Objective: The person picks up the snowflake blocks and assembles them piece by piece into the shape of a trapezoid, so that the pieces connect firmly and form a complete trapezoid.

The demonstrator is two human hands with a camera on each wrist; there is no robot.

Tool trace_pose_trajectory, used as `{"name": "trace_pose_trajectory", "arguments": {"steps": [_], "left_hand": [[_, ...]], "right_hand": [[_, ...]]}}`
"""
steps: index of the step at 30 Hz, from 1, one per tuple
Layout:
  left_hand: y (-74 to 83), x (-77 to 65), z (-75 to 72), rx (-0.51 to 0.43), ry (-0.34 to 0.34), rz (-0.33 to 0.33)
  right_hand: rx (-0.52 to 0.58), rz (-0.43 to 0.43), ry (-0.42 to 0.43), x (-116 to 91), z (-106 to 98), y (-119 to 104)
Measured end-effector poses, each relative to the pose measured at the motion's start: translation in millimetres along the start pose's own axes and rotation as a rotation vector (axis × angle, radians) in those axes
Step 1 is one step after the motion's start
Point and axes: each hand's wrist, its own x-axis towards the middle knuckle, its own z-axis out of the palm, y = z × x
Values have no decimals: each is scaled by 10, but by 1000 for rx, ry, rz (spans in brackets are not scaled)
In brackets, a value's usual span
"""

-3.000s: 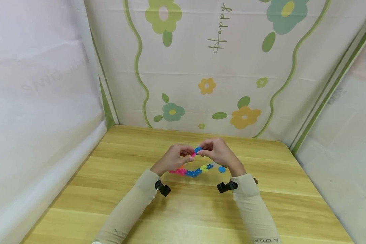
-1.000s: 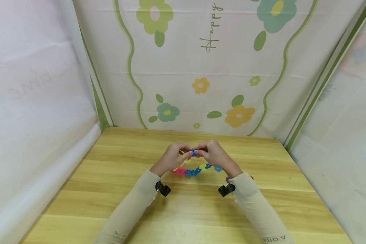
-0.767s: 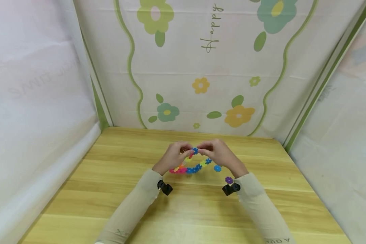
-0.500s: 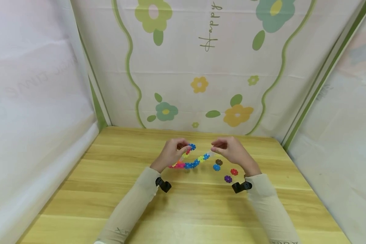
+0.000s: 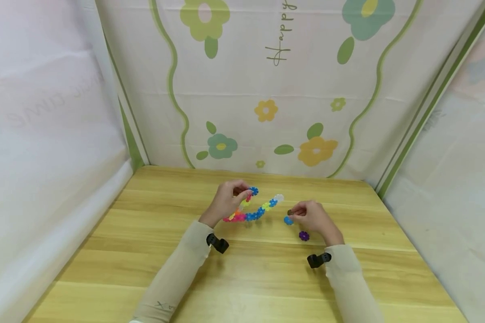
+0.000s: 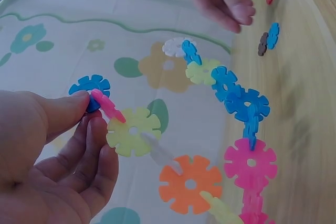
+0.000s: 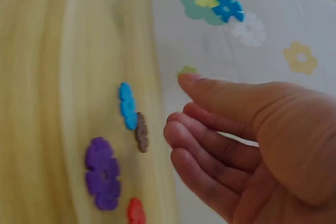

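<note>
My left hand [image 5: 225, 202] pinches a blue flower-shaped linking disc [image 6: 90, 85] at one end of a chain of several such discs. From there the chain runs through a pink disc [image 6: 108, 105], a yellow disc [image 6: 133, 131] and an orange disc [image 6: 190, 184], then bends back through pink and blue ones. A white disc [image 5: 279, 198] forms its other end, raised and free. My right hand [image 5: 314, 219] holds nothing; in its wrist view thumb and fingers are spread apart. It hovers close above a loose light blue disc [image 7: 127, 105] and a brown disc [image 7: 142, 132].
A loose purple disc [image 5: 304, 236] lies on the wooden table [image 5: 242, 278] near my right wrist, and a red disc [image 7: 136, 212] lies beyond it in the right wrist view. A printed cloth [image 5: 242, 89] walls the table's back and sides.
My right hand has let go of the chain's white end and moved right and down to the loose discs. My left hand keeps its pinch on the blue disc.
</note>
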Motion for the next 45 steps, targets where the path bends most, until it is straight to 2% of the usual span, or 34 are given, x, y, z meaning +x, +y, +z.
{"name": "trace_pose_trajectory", "arguments": {"steps": [6, 11, 17, 22, 28, 36, 45], "left_hand": [[-15, -23, -11, -7, -3, -10], [-4, -36, -12, -19, -14, -26], [12, -37, -9, -28, -7, -29], [22, -51, 13, -33, -36, -36], [25, -70, 24, -39, -53, -53], [10, -52, 32, -26, -63, -58], [16, -56, 19, -32, -66, -50]], "right_hand": [[-67, 34, -35, 41, 129, 15], [-143, 47, -14, 96, 169, -35], [-116, 108, -46, 153, 135, -136], [-113, 145, -95, 163, 121, -174], [-142, 83, -116, 165, 70, -250], [-232, -20, -81, 248, -230, -522], [-156, -62, -43, 250, -433, -709]]}}
